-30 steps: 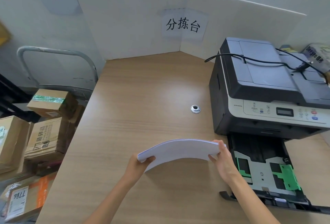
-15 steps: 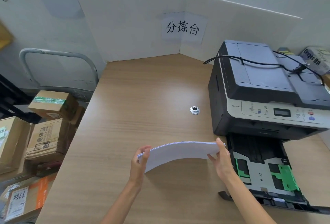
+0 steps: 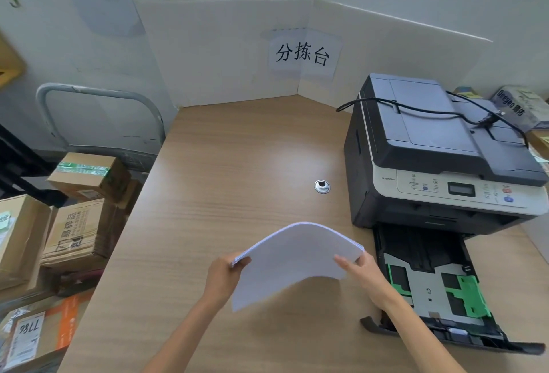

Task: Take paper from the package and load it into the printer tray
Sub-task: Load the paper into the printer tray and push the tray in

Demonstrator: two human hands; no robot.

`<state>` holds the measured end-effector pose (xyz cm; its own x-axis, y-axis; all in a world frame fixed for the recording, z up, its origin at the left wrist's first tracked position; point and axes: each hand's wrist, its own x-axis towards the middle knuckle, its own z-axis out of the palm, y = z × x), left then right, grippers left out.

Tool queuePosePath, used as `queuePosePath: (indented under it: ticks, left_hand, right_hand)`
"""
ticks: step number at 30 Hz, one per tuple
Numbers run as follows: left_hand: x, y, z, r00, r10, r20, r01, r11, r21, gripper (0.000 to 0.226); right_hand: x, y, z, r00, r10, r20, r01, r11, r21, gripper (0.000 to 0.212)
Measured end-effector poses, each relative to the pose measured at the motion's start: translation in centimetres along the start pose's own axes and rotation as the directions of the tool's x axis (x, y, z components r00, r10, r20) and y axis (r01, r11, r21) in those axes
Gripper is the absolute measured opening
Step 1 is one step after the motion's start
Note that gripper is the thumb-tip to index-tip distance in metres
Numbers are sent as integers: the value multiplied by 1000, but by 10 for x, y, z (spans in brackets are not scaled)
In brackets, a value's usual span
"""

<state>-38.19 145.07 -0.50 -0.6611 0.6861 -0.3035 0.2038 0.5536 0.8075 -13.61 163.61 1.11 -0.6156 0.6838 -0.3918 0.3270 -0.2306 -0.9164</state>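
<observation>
A stack of white paper [image 3: 292, 256] hangs bowed upward above the wooden desk, held at both ends. My left hand [image 3: 223, 279] grips its left edge and my right hand [image 3: 364, 274] grips its right edge. Just right of the paper lies the printer tray [image 3: 427, 289], pulled out, with green guides and no sheets in it. The dark grey printer [image 3: 439, 158] stands behind the tray. No paper package shows in this view.
A black cable [image 3: 416, 108] lies over the printer lid. A metal cable grommet [image 3: 322, 186] sits in the desk [image 3: 237, 164]. White partition boards [image 3: 225, 51] close the far side. Cardboard boxes [image 3: 74, 230] and a trolley handle [image 3: 98, 96] stand left of the desk.
The stack has tilted so its top face shows, and it bows higher. Both hands kept their hold and stayed about where they were.
</observation>
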Motion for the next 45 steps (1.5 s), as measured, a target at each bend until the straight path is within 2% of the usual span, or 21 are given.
queuePosePath:
  ticks: [3, 5, 7, 8, 9, 11, 13, 15, 17, 19, 21, 23, 26, 28, 29, 30, 32, 34, 37, 40, 45]
  left_hand:
    - [3, 2, -22, 996, 32, 88, -37, 998, 51, 54]
    - [4, 5, -38, 988, 28, 149, -35, 998, 44, 44]
    - [2, 10, -56, 976, 4, 217, 4, 999, -37, 14]
    - [0, 12, -63, 970, 22, 241, -1, 996, -85, 11]
    - [0, 14, -71, 963, 40, 266, -1, 990, -143, 27]
    - [-3, 18, -84, 950, 62, 307, 15, 970, -241, 38]
    - [-7, 21, -93, 943, 65, 328, 31, 960, -279, 38]
    - [-7, 21, -98, 942, 37, 334, 69, 952, -299, 39]
    - [-7, 21, -103, 929, 15, 370, 126, 927, -353, 49]
    - [-7, 26, -106, 896, 9, 443, 199, 885, -422, 56]
    - [-12, 32, -108, 854, 28, 519, 243, 861, -447, 48]
    - [-19, 37, -105, 811, 61, 581, 274, 838, -471, 50]
    - [-27, 34, -99, 734, 222, 642, 335, 703, -627, 90]
    - [-38, 40, -85, 623, 379, 684, 417, 580, -700, 96]
    - [-46, 44, -73, 591, 390, 706, 427, 591, -684, 90]
    - [-54, 49, -58, 599, 352, 720, 405, 642, -651, 79]
    - [-72, 65, -24, 673, 262, 691, 343, 718, -606, 63]
    - [-91, 79, 11, 734, 226, 640, 286, 752, -594, 66]
    - [-125, 96, 59, 841, 153, 519, 248, 744, -620, 57]
    - [-160, 114, 102, 868, 106, 484, 261, 734, -627, 41]
    - [-215, 134, 177, 914, -43, 403, 321, 683, -657, 32]
  right_hand:
    - [-2, -5, -8, 998, -7, -59, 5, 999, -41, 24]
    - [-7, -14, -12, 1000, 5, -19, -6, 1000, -29, 19]
    - [-14, -24, -13, 995, 57, 82, -56, 998, -11, 33]
    - [-18, -28, -13, 984, 110, 141, -108, 994, -19, 43]
    - [-20, -30, -12, 967, 163, 196, -157, 986, -47, 49]
    - [-23, -31, -7, 937, 221, 269, -201, 974, -100, 48]
    - [-24, -33, 0, 942, 218, 256, -195, 974, -112, 49]
    - [-24, -36, 7, 956, 186, 226, -173, 982, -78, 59]
    - [-25, -38, 10, 962, 173, 210, -172, 985, -20, 71]
    - [-28, -37, 11, 968, 172, 181, -183, 982, 42, 73]
    - [-33, -34, 12, 976, 165, 141, -182, 976, 118, 71]
    - [-41, -33, 15, 984, 163, 72, -174, 967, 185, 60]
    - [-55, -28, 22, 982, 183, -44, -161, 939, 302, 34]
    - [-68, -22, 28, 972, 210, -110, -157, 918, 363, 32]
    - [-76, -19, 31, 965, 224, -134, -157, 909, 386, 30]
    - [-84, -16, 33, 959, 239, -151, -161, 899, 407, 28]
    - [-102, -12, 36, 952, 255, -169, -157, 881, 447, 21]
    - [-119, -5, 33, 948, 252, -192, -131, 864, 486, 20]
    - [-147, 9, 19, 945, 238, -226, -82, 838, 539, 18]
    - [-177, 27, -9, 929, 235, -285, -36, 824, 565, 14]
    - [-226, 50, -68, 914, 233, -333, -13, 836, 549, 13]
